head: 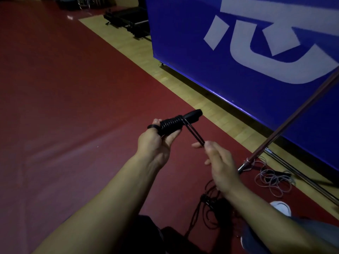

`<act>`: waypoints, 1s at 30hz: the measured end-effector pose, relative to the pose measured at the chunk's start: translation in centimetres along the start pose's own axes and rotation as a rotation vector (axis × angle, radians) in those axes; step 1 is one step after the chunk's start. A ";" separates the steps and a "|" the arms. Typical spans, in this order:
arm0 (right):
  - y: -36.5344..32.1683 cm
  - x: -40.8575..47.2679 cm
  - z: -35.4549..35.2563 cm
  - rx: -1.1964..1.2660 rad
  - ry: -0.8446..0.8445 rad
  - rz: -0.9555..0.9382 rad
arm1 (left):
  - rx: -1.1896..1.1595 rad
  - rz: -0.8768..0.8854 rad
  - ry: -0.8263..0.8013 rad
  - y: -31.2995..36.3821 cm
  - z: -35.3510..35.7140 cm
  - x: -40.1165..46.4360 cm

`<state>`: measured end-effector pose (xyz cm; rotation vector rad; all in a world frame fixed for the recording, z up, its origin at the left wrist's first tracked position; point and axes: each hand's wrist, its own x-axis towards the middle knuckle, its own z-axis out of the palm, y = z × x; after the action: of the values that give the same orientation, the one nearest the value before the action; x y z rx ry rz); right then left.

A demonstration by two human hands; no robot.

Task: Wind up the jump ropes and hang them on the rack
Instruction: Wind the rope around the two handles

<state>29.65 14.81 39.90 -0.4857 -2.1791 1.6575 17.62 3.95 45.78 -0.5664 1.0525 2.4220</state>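
My left hand (156, 143) grips the black jump rope handles (180, 121), held side by side and pointing up to the right. Black rope is coiled in several tight turns round their middle. A small loop of rope (151, 127) sits over my left thumb. A doubled strand of black rope (195, 133) runs down from the coil to my right hand (220, 165), which pinches it between thumb and fingers. More loose black rope (211, 204) lies tangled on the floor below my right wrist. A grey jump rope (273, 182) lies in loose loops on the floor at the right.
The floor is a red mat (64, 107) bordered by a strip of wood flooring (165, 74). A big blue banner board (238, 52) stands at the right. A slanted metal pole (293, 116) of a stand crosses it. Dark equipment (128, 19) lies at the back. A white shoe (280, 208) shows near the right.
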 end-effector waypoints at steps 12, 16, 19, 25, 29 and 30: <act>0.8 0.7 -1.8 -0.350 0.001 -0.267 | -0.055 -0.065 -0.096 -0.3 0.0 -0.6; 1.5 0.4 -0.6 -0.421 -0.118 -0.091 | -0.111 -0.216 -0.223 -0.3 0.0 -1.3; 1.3 1.7 -1.4 -0.395 -0.037 0.139 | 0.134 -0.283 -0.380 -0.3 -0.3 -2.2; 0.9 2.6 -5.1 -0.329 -0.027 -0.025 | 0.758 -0.383 -0.747 2.1 -2.0 -1.5; 0.7 2.9 -6.7 -0.631 -0.018 -0.383 | 0.926 -0.306 -0.647 2.1 -2.4 -0.4; 0.4 3.0 -6.9 -0.695 -0.015 -0.463 | 0.955 -0.262 -0.604 1.8 -2.5 -0.3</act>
<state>30.36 22.14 41.46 -0.1103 -2.5906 0.6504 17.38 0.95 45.40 0.3156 1.5175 1.4361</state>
